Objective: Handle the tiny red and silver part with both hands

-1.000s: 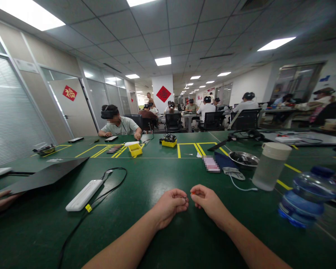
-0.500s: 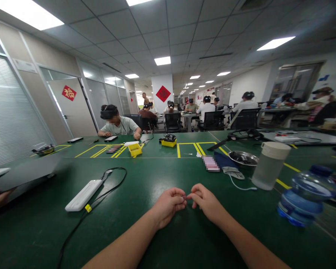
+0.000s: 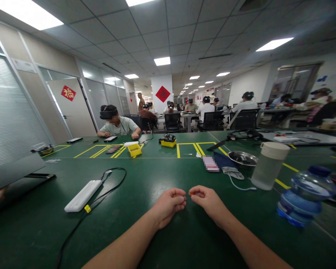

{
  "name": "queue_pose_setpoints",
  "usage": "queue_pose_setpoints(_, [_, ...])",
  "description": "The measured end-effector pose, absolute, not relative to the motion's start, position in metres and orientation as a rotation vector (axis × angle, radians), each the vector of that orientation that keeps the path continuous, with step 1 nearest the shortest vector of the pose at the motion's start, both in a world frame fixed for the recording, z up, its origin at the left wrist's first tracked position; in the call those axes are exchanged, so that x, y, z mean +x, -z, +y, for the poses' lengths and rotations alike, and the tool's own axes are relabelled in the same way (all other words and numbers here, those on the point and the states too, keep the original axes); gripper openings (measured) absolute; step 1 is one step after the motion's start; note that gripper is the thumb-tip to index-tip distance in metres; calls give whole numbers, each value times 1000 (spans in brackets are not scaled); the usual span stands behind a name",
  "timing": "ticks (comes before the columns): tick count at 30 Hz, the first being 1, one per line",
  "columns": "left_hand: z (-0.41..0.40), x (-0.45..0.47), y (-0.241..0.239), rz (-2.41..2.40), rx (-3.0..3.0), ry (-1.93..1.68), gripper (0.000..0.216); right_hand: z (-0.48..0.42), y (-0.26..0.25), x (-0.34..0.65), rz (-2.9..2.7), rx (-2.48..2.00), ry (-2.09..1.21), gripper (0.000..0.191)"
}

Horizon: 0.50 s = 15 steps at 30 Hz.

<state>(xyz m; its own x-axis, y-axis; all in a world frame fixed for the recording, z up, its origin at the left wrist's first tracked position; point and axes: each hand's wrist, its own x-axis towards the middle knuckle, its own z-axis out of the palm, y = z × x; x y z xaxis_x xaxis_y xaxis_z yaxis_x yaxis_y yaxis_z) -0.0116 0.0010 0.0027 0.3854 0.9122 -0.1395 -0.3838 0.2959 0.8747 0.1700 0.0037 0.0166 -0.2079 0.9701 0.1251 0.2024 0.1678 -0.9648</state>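
Orange piece (image 3: 190, 194) (door sign (image 3: 68, 93): 福)

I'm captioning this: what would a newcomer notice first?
At lower centre, the bare left hand and bare right hand, which holds a tiny orange piece, nearly meet above the glossy green table. To their right stands a clear blue plastic bottle. Beyond, a red diamond sign hangs on the white pillar.

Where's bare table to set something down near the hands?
Bare green tabletop: between the black cable and left hand; beyond both hands, up to the yellow trays; between right forearm and blue bottle. Crowded: beyond and rightward of the right hand, where steel bowl, frosted cup and white cord cluster.
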Motion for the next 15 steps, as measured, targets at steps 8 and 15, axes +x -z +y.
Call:
queue_pose_setpoints(8, [4, -14, 1, 686, 829, -999, 21, 1, -14, 169, -1473, -1041, -1255, 21])
queue_pose_setpoints(15, [3, -13, 0, 726, 816, -1005, 22, 0, -14, 167, -1474, -978, -1262, 25])
